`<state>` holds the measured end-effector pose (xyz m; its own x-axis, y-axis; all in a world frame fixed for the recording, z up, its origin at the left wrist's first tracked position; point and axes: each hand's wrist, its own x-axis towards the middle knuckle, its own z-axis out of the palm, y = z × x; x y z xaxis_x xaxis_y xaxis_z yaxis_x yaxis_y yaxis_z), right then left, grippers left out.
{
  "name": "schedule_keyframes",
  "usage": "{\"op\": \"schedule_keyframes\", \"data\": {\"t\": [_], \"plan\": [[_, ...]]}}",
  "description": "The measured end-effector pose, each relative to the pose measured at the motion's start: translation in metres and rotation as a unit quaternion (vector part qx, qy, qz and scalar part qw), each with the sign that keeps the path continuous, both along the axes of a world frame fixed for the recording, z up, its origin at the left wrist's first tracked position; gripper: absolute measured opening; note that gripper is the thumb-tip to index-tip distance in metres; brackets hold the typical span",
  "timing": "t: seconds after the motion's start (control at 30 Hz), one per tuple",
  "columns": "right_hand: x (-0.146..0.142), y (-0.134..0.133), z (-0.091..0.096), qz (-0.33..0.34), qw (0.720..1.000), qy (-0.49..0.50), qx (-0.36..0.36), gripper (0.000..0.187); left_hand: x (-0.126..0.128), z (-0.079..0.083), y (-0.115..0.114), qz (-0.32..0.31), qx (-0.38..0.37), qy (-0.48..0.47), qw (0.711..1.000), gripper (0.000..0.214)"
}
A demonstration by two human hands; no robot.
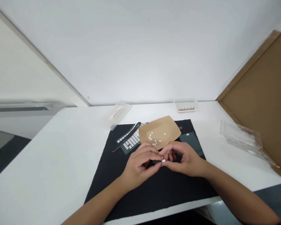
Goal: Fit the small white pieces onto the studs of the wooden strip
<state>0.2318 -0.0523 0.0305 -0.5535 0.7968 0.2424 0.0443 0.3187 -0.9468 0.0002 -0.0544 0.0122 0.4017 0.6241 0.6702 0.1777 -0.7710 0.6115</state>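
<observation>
My left hand [144, 162] and my right hand [184, 158] meet fingertip to fingertip over the black cloth [168, 193]. A small white oval piece [163, 160] shows at the pinched thumb and fingers of my right hand. My left hand is closed on something small and dark, mostly hidden by its fingers. Just beyond the hands lies a tan paper sheet [167, 123] with several white ovals scattered on it. Left of it is a dark green sheet [126, 150] bearing rows of white ovals, with black tweezers [128, 135] lying across.
A frosted plastic lid [119, 113] with red lettering lies at the back left. At the back stands a clear tray [186, 106] of small copper-coloured parts. Another dark sheet [192, 142] is at right, near a clear plastic box [242, 136] and a cardboard panel [262, 103].
</observation>
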Motion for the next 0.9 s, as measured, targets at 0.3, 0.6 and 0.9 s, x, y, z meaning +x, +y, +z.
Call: {"op": "schedule_keyframes", "data": {"t": [0.3,0.6,0.9], "plan": [[-0.0025,0.0024,-0.0019,-0.032,0.990,-0.030,0.133,0.014,-0.0002,-0.0027,0.0009,0.014,-0.004,-0.019,1.000,0.008],[-0.0035,0.0021,-0.0074,-0.029,0.991,-0.007,0.134,0.022,-0.0012,-0.0019,-0.0047,-0.008,-0.117,-0.067,0.991,0.011],[-0.0061,0.0006,-0.0070,-0.050,0.992,0.034,0.109,0.008,-0.0001,0.0002,-0.0050,-0.016,-0.124,-0.055,0.991,0.007]]}}
